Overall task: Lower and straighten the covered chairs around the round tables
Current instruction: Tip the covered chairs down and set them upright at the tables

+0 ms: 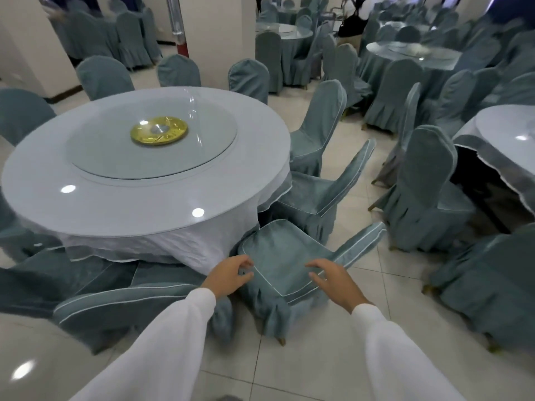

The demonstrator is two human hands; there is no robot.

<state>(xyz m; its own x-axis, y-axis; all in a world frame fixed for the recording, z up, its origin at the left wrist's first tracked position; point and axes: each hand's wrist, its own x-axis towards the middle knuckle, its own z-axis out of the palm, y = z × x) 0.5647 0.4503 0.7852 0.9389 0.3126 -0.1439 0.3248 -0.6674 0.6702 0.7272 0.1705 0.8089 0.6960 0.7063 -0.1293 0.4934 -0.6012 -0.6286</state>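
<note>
A covered chair [285, 267] is seen tilted, its back leaning away from the round table [139, 180] and its seat front lying just beside the white tablecloth [162, 247]. The left hand [228, 274] is held at the seat's near-left corner, fingers curled and slightly apart, tips at the white piping; whether the cloth is pinched cannot be told. The right hand [333, 280] is spread over the seat's near-right edge, fingers apart, clamped on nothing. A second chair [321, 192] is tilted likewise, farther round the table. White sleeves [162, 342] are worn.
</note>
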